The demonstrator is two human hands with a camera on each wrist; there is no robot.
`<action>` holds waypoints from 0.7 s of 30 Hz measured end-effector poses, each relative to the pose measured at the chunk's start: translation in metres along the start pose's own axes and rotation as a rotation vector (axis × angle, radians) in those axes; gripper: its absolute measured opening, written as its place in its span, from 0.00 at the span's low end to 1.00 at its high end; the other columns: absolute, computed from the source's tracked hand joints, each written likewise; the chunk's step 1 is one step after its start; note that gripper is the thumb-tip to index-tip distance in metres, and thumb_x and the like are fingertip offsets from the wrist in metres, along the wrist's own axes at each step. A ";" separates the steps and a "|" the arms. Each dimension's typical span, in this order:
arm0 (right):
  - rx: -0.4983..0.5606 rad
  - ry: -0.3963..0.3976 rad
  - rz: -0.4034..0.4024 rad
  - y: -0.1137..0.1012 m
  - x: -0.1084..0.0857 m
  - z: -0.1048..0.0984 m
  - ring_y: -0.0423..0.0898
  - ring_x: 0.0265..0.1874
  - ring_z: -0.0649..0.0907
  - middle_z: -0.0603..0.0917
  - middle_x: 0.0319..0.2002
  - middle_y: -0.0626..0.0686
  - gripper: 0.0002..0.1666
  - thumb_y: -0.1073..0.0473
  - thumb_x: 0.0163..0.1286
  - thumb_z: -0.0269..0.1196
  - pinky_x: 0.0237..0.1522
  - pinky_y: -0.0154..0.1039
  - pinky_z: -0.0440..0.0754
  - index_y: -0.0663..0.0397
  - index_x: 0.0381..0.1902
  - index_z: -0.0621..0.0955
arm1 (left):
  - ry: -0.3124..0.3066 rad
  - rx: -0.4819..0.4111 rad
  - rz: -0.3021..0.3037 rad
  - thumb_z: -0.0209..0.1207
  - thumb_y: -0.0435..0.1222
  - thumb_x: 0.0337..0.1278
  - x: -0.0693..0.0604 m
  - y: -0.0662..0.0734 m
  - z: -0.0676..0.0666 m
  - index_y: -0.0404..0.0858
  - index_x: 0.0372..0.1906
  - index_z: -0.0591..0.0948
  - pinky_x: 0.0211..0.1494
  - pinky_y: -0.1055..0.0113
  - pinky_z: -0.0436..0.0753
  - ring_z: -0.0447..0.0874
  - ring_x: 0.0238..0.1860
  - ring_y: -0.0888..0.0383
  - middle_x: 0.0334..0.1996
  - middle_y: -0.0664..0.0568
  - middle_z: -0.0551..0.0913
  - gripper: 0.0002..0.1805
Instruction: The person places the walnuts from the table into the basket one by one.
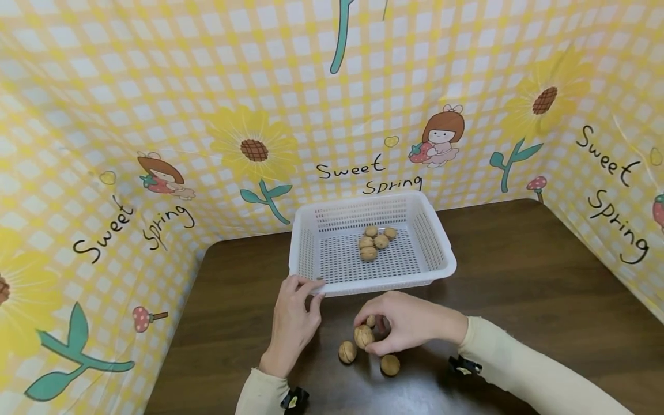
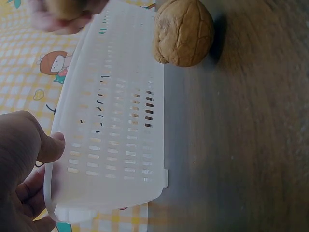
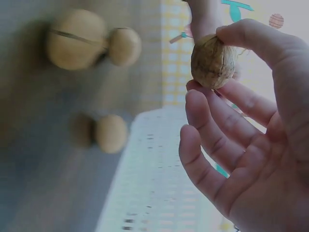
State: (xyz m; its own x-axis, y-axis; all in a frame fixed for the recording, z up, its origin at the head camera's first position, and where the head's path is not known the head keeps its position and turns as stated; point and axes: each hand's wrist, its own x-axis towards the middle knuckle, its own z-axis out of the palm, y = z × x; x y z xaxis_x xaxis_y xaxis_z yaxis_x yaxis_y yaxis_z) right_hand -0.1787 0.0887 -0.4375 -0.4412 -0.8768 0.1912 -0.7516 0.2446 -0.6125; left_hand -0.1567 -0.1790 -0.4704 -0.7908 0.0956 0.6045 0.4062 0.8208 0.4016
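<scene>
My left hand (image 1: 295, 317) holds the front left corner of a white plastic basket (image 1: 373, 286), its thumb (image 2: 52, 147) against the outer wall and its other fingers over the rim. Between thumb and fingertips my right hand (image 1: 412, 323) pinches a walnut (image 3: 213, 62), lifted in front of the basket. Three walnuts lie on the table around that hand: one on the left (image 1: 347, 352), one nearer me (image 1: 390, 365), and a third (image 1: 370, 321) partly hidden behind the fingers. Inside the basket, several walnuts (image 1: 368, 253) sit clustered on the perforated floor.
The dark brown wooden table (image 1: 519, 271) carries everything. A yellow checked cloth (image 1: 311, 115) with flowers and lettering hangs around its back and sides. The basket's back edge stands close to the cloth. Each wrist bears a black strap device (image 1: 465, 365).
</scene>
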 end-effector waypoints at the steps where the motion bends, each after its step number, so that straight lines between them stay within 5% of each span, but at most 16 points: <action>1: 0.010 -0.004 0.008 -0.001 0.002 -0.005 0.31 0.29 0.84 0.89 0.42 0.39 0.18 0.50 0.67 0.74 0.34 0.27 0.83 0.43 0.53 0.87 | 0.002 0.001 0.002 0.74 0.29 0.58 0.001 0.000 0.000 0.42 0.48 0.93 0.51 0.53 0.83 0.80 0.47 0.48 0.42 0.49 0.82 0.13; 6: 0.042 -0.005 0.060 -0.009 0.014 -0.028 0.30 0.26 0.81 0.88 0.35 0.43 0.21 0.47 0.67 0.74 0.30 0.28 0.81 0.43 0.56 0.87 | 0.009 0.003 0.005 0.74 0.29 0.58 0.002 0.000 0.000 0.42 0.47 0.93 0.51 0.53 0.82 0.80 0.47 0.47 0.42 0.49 0.82 0.13; 15: 0.033 0.112 0.146 -0.007 0.032 -0.074 0.35 0.29 0.83 0.89 0.39 0.42 0.24 0.47 0.66 0.76 0.28 0.33 0.79 0.48 0.57 0.87 | 0.006 0.004 -0.001 0.74 0.30 0.59 0.000 -0.001 0.003 0.43 0.47 0.93 0.51 0.54 0.82 0.80 0.48 0.48 0.42 0.50 0.82 0.12; 21: 0.107 0.166 0.247 0.006 0.043 -0.102 0.41 0.36 0.86 0.90 0.49 0.46 0.25 0.48 0.67 0.75 0.37 0.38 0.83 0.48 0.59 0.87 | 0.013 0.005 0.001 0.74 0.29 0.58 0.000 -0.002 0.002 0.42 0.47 0.93 0.50 0.54 0.83 0.81 0.48 0.48 0.42 0.50 0.82 0.12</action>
State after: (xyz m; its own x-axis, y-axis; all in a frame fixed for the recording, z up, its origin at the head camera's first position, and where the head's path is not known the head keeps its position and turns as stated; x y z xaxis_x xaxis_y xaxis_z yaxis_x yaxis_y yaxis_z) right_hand -0.2521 0.0948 -0.3546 -0.6844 -0.7148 0.1437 -0.5601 0.3893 -0.7313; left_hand -0.1583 -0.1793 -0.4722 -0.7844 0.0896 0.6137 0.4047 0.8238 0.3970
